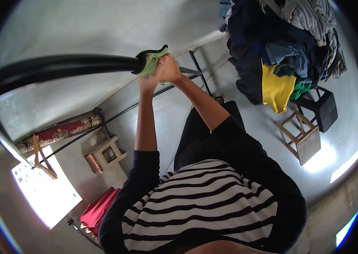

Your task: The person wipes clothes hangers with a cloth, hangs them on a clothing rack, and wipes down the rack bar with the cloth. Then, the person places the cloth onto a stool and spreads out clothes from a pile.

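A green cloth [150, 62] with a dark edge is wrapped around the end part of a thick black metal rail [73, 64], which belongs to a clothes rack. My left hand [149, 82] is closed on the cloth from below. Right beside it, my right hand [169, 69] also has its fingers curled around the cloth and rail. The two hands touch or overlap, and some of the fingers are hidden. A wooden hanger [42, 158] hangs at the rack's far left end.
Clothes are heaped [246, 55] at the upper right, with a yellow garment [277, 86] hanging down. Below stand a wooden stool [308, 142] and a black stool [327, 108]. On the left are a rolled red carpet [71, 128], a beige stool [109, 153] and red fabric [99, 209].
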{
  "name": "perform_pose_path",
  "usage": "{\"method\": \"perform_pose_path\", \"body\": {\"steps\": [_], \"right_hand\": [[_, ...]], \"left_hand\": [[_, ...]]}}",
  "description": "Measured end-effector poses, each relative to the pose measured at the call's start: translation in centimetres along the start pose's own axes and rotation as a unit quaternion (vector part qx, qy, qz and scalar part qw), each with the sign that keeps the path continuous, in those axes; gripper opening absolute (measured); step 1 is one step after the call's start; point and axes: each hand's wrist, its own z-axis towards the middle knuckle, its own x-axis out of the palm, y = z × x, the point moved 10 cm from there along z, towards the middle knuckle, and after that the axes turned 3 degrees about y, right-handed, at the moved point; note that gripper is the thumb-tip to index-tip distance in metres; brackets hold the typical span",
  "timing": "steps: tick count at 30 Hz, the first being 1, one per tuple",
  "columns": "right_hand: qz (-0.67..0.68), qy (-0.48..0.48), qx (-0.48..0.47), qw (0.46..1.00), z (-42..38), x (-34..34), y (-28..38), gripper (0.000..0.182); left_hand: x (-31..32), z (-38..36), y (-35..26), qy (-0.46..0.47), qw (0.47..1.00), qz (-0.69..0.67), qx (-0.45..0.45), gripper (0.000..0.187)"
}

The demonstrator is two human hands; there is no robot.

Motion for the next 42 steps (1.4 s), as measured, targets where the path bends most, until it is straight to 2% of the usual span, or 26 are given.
{"method": "perform_pose_path", "body": {"steps": [1,4,7,10,13,15,20,28,33,35,38,42], "right_hand": [[-0.013,-0.008,-0.021,1.0,-0.8,0.2,-1.3,0.019],[-0.017,-0.005,0.027,0.999,-3.0,0.3,-5.4,0.018],[-0.043,0.008,0.037,0.998,-5.1,0.9,-9.6,0.02],[-0.039,0.045,0.064,0.996,-7.5,2.2,-14.0,0.022],[-0.012,0.075,0.138,0.988,-9.6,3.1,-18.3,0.021],[-0.016,0.087,0.152,0.984,-10.5,3.4,-20.4,0.021],[-0.017,0.134,0.191,0.972,-13.3,4.2,-25.9,0.019],[-0.019,0.161,0.23,0.96,-17.5,6.2,-33.9,0.021],[-0.008,0.172,0.263,0.949,-18.9,6.8,-37.1,0.02],[-0.051,0.221,0.274,0.935,-19.6,7.1,-38.2,0.019],[-0.046,0.235,0.273,0.932,-19.9,7.5,-39.4,0.017],[-0.056,0.219,0.276,0.934,-20.9,7.5,-40.9,0.017]], "left_hand": [[0.5,-0.3,1.9,0.007,1.0,0.011,0.009,0.028],[2.4,-1.2,7.0,0.017,1.0,0.005,0.001,0.032],[4.3,-1.4,9.5,0.026,0.997,0.033,0.063,0.028],[6.0,-2.0,13.6,0.039,0.998,0.012,0.037,0.026],[7.2,-2.6,17.2,0.045,0.999,-0.018,0.012,0.025],[7.9,-2.7,19.0,0.037,0.999,0.006,0.029,0.024],[9.8,-3.8,25.2,0.028,0.999,0.009,-0.025,0.023],[11.7,-4.6,31.7,0.036,0.997,0.05,-0.041,0.035],[12.7,-5.0,35.1,0.049,0.995,0.063,-0.062,0.034],[13.1,-5.2,36.5,0.051,0.994,0.067,-0.072,0.033],[13.1,-5.6,37.9,0.042,0.987,0.128,-0.089,0.029],[13.9,-5.7,39.1,0.039,0.987,0.126,-0.09,0.027]]}}
